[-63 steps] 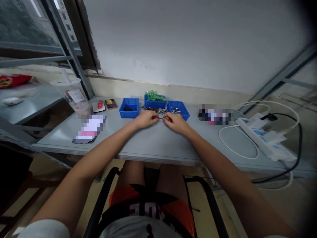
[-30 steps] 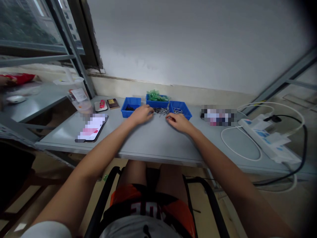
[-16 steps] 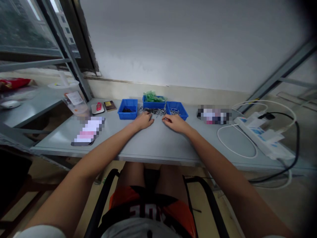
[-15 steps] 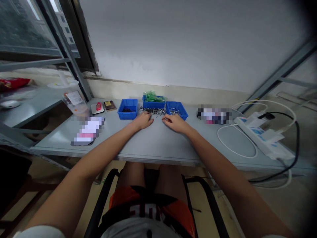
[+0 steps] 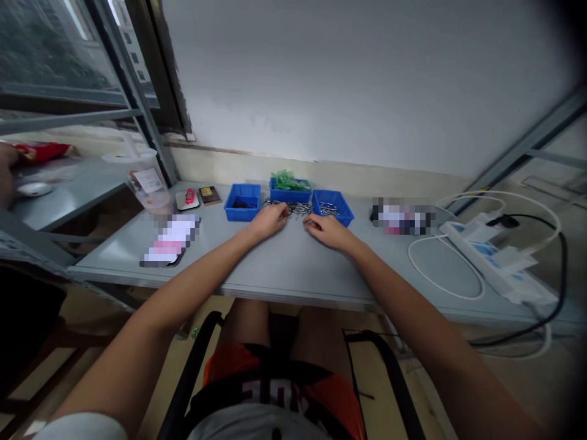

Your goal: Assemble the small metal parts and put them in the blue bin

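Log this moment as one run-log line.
left hand: at metal pins pile | right hand: beside pile | grip: unclear | bins: three blue bins behind

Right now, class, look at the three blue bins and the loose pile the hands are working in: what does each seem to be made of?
Blue bins: probably moulded plastic, with uniform saturated colour and thin straight walls. Loose pile by the left hand and right hand: likely small metal parts, grey with bright glints; too small to identify.

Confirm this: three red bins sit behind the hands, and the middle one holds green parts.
Wrong colour. The head view shows the three bins are blue, not red. They do sit behind the left hand and right hand, and the middle one holds green parts.
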### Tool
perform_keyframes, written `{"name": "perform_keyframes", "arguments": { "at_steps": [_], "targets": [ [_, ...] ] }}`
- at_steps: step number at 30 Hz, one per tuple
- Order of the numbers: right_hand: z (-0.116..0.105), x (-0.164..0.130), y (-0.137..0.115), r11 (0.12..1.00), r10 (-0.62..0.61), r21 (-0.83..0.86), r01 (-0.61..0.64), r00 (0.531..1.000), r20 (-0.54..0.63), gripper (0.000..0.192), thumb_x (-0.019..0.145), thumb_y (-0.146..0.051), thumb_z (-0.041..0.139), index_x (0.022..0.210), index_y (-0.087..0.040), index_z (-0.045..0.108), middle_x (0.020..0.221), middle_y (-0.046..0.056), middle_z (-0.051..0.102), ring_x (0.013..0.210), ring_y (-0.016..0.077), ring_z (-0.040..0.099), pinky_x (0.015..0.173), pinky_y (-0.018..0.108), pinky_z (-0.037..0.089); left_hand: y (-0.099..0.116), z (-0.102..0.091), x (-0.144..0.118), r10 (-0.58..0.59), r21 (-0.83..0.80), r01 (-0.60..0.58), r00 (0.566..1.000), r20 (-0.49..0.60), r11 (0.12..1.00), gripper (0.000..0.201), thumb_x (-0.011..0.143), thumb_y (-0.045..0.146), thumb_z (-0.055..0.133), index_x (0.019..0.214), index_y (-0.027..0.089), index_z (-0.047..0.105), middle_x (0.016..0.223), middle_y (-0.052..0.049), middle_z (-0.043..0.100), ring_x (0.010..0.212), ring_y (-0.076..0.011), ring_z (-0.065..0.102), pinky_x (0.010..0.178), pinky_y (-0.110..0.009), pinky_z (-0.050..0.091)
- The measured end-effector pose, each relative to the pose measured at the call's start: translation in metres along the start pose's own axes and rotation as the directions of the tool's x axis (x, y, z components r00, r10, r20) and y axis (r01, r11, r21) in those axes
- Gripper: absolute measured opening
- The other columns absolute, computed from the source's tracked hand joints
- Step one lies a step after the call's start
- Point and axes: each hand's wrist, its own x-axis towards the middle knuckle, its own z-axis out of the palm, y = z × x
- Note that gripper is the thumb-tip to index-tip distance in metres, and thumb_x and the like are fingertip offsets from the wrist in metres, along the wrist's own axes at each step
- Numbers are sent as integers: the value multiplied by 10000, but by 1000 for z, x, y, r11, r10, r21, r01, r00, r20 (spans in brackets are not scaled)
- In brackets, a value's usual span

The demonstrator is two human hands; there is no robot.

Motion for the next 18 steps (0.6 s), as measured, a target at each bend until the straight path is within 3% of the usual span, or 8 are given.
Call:
{"name": "perform_keyframes", "arguments": {
  "at_steps": [5,12,18],
  "targets": [
    [2,0,-2,1000,-12,7,12,1000,16,221,924,-301,489,1021,-174,642,759,27,665,664,147,570,650,255,377,15,0,-2,97,-167,-98,995,-12,981,105,832,209,579,934,187,569,897,-23,679,781,-157,619,701,-247,456],
    [2,-1,-5,1000,-1,-16,0,999,-54,235,943,-350,480,985,-186,642,745,26,659,674,164,580,636,259,365,23,-5,-7,147,-124,-141,988,37,982,68,845,216,566,906,187,575,848,-17,662,769,-158,610,688,-244,435],
    [4,-1,-6,996,-63,-62,59,996,-63,242,963,-323,437,981,-193,640,839,51,689,736,185,606,690,281,390,18,-3,-4,130,-162,-126,991,20,979,191,842,177,560,1028,169,604,976,-49,694,830,-158,628,738,-254,466]
  ]
}}
